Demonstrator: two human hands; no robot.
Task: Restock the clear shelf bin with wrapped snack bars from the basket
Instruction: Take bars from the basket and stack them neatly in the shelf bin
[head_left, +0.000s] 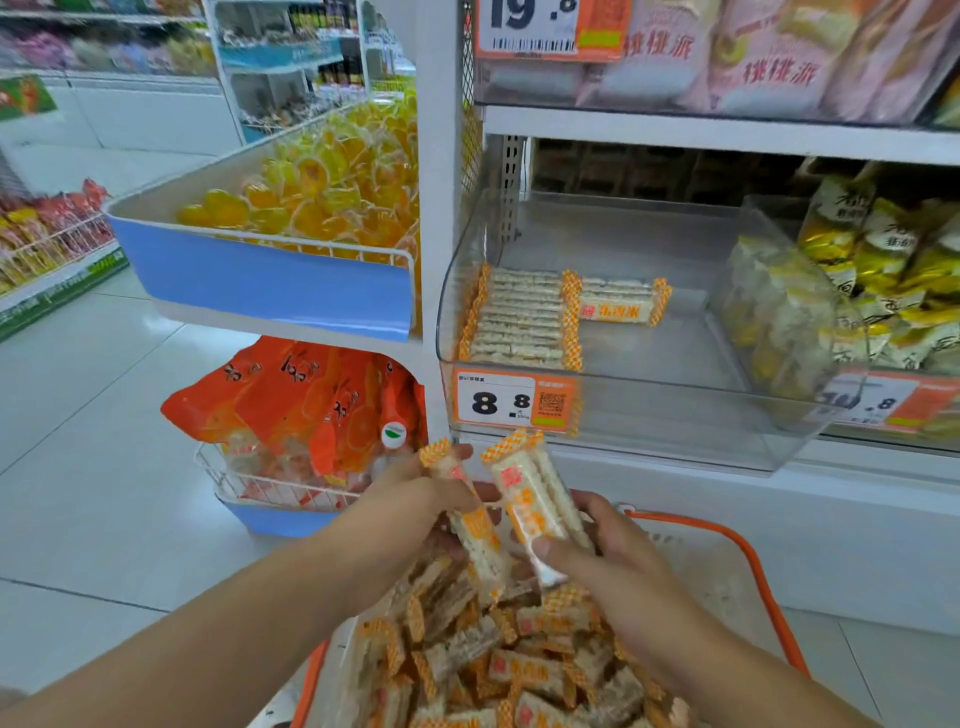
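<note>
Two wrapped snack bars held above the basket (748, 556), just below the front of the clear shelf bin (613, 415). Left bar (475, 525) gripped in the left hand (410, 499), fingers curled round its upper half, lower end pointing down toward the basket. Right bar (530, 499) pinched by the right hand (613, 551), thumb pressed on its lower front, fingers curled behind, top end tilted up toward the bin. Both bars long and flat, pale and grainy under glossy film, with orange-and-white checked crimped ends and an orange label band.

Below the hands, a heap of loose bars (498, 660) of the same kind filling the basket, lying every way; basket rim orange, thin and rounded, walls pale.

In the bin, a neat row of stacked bars (519, 322) against the left wall, one single bar (615, 304) lying crosswise just beside them; rest of the floor bare, hard transparent plastic with rounded corners. Orange-and-white price tag (517, 400) on the bin's front, left side.

To the left, a blue-fronted wire tray of yellow jelly cups (311, 187), orange bags (311, 400) beneath. To the right, yellow packets (883, 270).
</note>
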